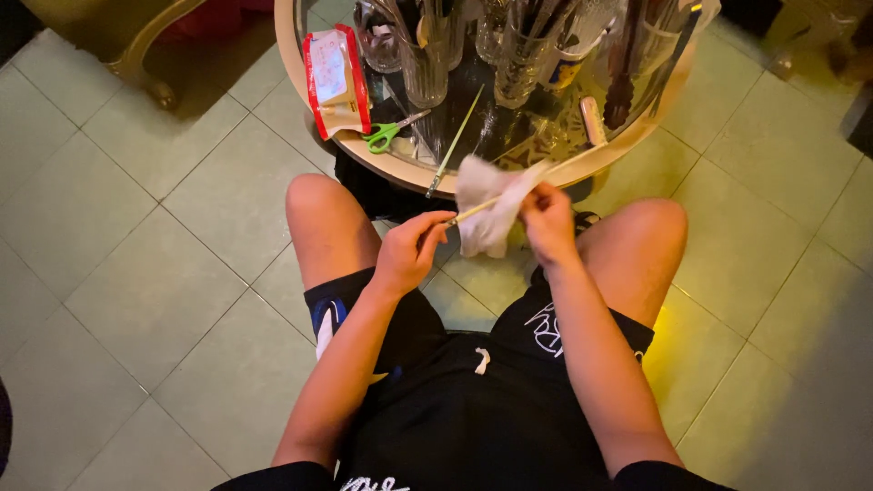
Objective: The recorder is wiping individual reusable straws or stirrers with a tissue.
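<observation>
Posture: person seated, knees apart, black shorts, pale green tiled floor (155,291) below; round glass-topped desk (400,168) just ahead of the knees.

Left hand (409,253): grip pinched narrow on the near end of a thin pale stick (473,211), apparently a brush handle, thumb and fingertips closed round it.

Right hand (548,221): grip closed on a crumpled white tissue (486,205), bunched around the far part of the stick.

Stick position: held in the air just off the near edge of the desk, between the two knees, running up and to the right into the tissue; its tip is hidden inside the folds.

Progress, judged: wiping looks mid-way. Tissue is wrapped on the stick and both hands are engaged; whether the hidden end is clean cannot be told. Tissue shows no strong stain from this angle.

Second stick (455,141): a long thin one lies on the desk, overhanging the near edge, just beyond the tissue; not touched by either hand, so possibly waiting or already done, cannot tell which.

Other desk items: green-handled scissors (389,132) left of the lying stick; red and white packet (336,80) further left, at the rim; cluster of clear glass jars (473,45) holding tall tools behind the stick.
</observation>
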